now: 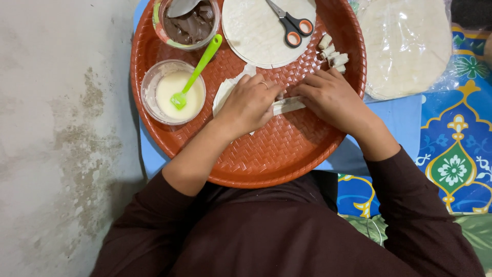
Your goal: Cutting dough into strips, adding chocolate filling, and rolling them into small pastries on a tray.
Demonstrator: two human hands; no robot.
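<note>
Both my hands rest on a pale pastry wrapper (288, 105) on the round orange woven tray (256, 159). My left hand (248, 105), with a ring on one finger, presses the wrapper's left part, which sticks out at its edge (223, 95). My right hand (330, 97) grips the rolled right end. The wrapper looks partly rolled into a thin tube between the fingers. Several finished small rolls (332, 53) lie at the tray's right rim, just beyond my right hand.
On the tray stand a bowl of brown paste (188, 24) with a spoon, a bowl of white liquid (171, 92) with a green brush (200, 69), and a stack of round wrappers (253, 36) with scissors (291, 23). A bag of wrappers (405, 46) lies to the right.
</note>
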